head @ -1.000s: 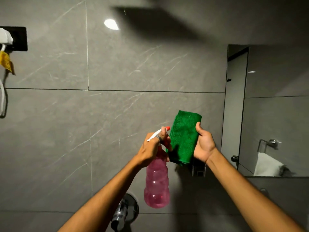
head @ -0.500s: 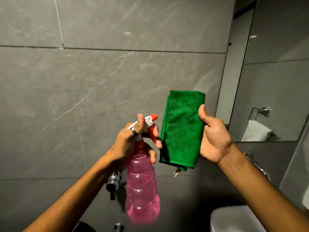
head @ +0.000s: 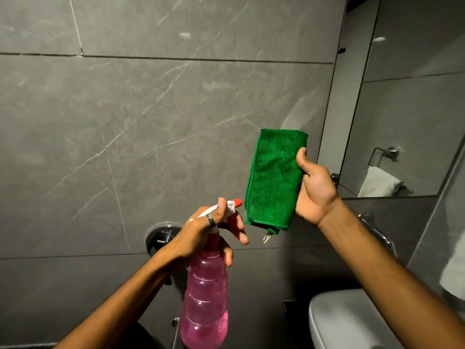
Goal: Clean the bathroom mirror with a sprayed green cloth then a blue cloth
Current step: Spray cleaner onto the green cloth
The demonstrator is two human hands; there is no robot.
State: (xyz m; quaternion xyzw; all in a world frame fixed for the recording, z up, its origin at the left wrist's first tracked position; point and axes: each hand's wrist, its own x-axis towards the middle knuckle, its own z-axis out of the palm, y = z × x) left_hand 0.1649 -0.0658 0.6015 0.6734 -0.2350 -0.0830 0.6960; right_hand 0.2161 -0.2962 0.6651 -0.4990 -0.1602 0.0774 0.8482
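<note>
My right hand (head: 315,190) holds a folded green cloth (head: 274,180) upright in front of the grey tiled wall, thumb on its right edge. My left hand (head: 201,233) grips the neck of a pink spray bottle (head: 205,301) with a white and red trigger head. Its red nozzle (head: 236,203) points at the cloth's lower left corner, a short gap away. My index finger rests on the trigger. The bathroom mirror (head: 402,102) hangs at the right, just beyond the cloth. No blue cloth is in view.
A chrome wall tap (head: 161,235) sits behind my left wrist. A white basin rim (head: 334,321) is at the lower right, with a chrome rail (head: 377,233) above it. The mirror reflects a towel ring with a white towel (head: 377,183).
The view has tilted further down. My left hand lowered the spray bottle, so the nozzle now sits by the cloth's bottom corner. My right hand moved the cloth slightly right.
</note>
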